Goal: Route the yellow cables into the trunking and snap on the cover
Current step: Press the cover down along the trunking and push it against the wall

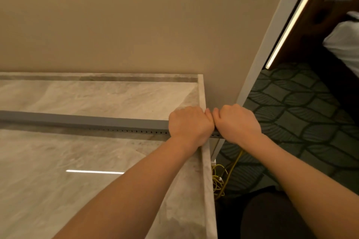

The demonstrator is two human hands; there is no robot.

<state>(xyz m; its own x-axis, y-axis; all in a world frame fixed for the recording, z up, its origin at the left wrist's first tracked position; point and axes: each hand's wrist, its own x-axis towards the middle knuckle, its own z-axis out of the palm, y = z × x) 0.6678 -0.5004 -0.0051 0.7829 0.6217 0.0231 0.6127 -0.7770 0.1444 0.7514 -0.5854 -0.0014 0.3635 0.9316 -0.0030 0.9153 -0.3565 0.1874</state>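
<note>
A long grey trunking [83, 121] lies across the marble table from the left edge to past the right rim, with a flat grey cover on top and small slots along its near side. My left hand [189, 125] grips its right end at the table's rim, fingers curled over the cover. Touching it on the right, my right hand [236, 123] grips the overhanging tip beyond the table. Yellow cables [219, 178] hang from under my right wrist and pile up in loops on the floor beside the table.
The marble table [97, 161] has a raised rim at the right. A beige wall stands right behind it. Patterned dark carpet [291, 112] covers the floor on the right, with a white door frame [272, 44], a lit strip and white bedding beyond.
</note>
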